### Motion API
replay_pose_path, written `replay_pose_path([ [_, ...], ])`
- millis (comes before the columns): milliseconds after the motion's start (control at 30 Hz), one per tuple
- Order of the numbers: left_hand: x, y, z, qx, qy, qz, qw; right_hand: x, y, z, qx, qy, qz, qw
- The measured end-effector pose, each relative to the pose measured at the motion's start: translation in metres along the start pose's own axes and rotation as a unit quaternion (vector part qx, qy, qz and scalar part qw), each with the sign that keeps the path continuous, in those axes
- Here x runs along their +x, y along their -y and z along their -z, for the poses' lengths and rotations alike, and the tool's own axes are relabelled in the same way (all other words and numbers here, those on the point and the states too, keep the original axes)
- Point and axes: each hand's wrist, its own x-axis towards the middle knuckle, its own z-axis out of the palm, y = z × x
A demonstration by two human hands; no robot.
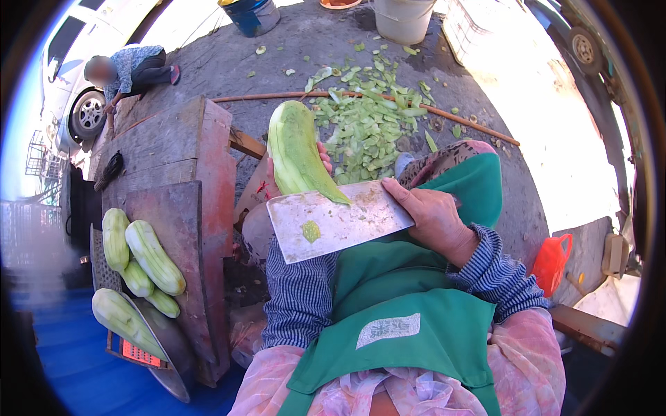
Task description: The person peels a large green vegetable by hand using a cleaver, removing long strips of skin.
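My left hand (325, 158) is wrapped round a long, thick, pale green gourd (288, 149) held up at the centre, and most of that hand is hidden behind it. Part of the gourd is pared pale, while darker green skin shows on its right side. With my right hand (440, 220) I grip a broad cleaver (333, 220), its wide blade pointing left across the gourd's lower end. A strip of skin hangs at the blade's upper edge, and a small green scrap (310, 231) clings to its face.
Several peeled gourds (156, 258) lie on a wooden bench (163, 152) at the left, beside a metal blade (173, 353). Peelings (374, 118) cover the ground ahead, crossed by a long pole (479, 125). Buckets (404, 19) stand beyond. A person (132, 69) bends over near a parked vehicle.
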Motion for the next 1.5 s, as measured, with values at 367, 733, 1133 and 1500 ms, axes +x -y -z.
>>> replay_pose_path([
  [367,-0.003,0.029,-0.024,0.108,-0.101,-0.157,0.976,0.01,0.025,0.005,0.261,0.024,-0.119,0.957],
  [733,-0.009,0.019,-0.024,0.05,-0.06,-0.083,0.993,0.031,0.031,0.001,0.0,0.001,0.069,0.998],
  [1133,-0.013,0.021,-0.035,0.035,-0.136,-0.083,0.987,0.042,0.036,-0.002,0.001,-0.01,0.1,0.995],
  [1500,0.0,0.048,-0.037,0.128,-0.164,-0.258,0.943,0.06,-0.015,-0.034,-0.042,-0.022,-0.033,0.998],
])
